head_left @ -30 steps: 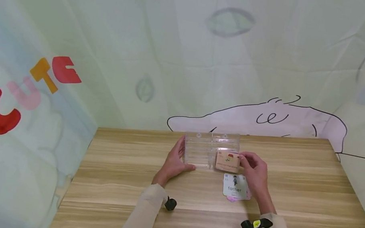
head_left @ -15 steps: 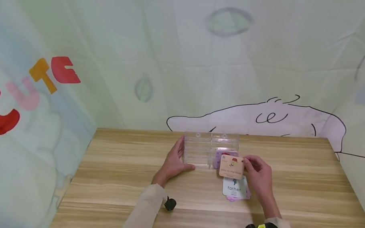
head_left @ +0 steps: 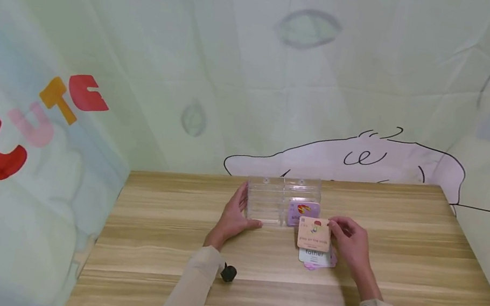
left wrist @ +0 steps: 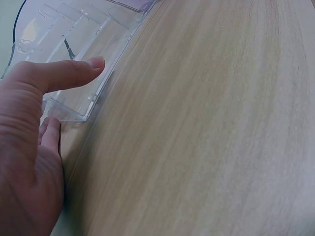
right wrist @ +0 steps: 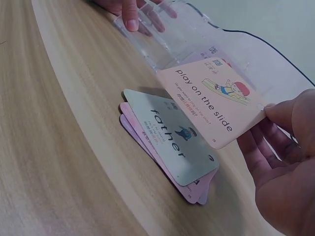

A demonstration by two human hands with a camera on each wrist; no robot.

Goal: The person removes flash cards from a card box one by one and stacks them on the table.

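Note:
My left hand [head_left: 235,219] grips the left side of a clear plastic card rack [head_left: 265,201], its thumb [left wrist: 69,74] across the front. My right hand [head_left: 352,244] pinches an orange-pink flashcard [right wrist: 211,101] by its corner, between thumb and fingers. That card reads "play on the slide" and is held tilted above a small pile in front of the rack. On top of the pile lies a pale green "father" card [right wrist: 172,135], with pink and purple cards fanned beneath. A purple card [head_left: 305,208], its word partly covered, stands in the rack's lower right compartment.
The wooden table [head_left: 153,224] carries the rack near its back edge. A printed fabric backdrop [head_left: 241,65] rises behind the table and along its sides. Dark wrist cameras show on both sleeves.
My right hand has drawn the "play on the slide" card out of the rack and moved it toward me, over the pile. This uncovers the purple card. The left hand stays put.

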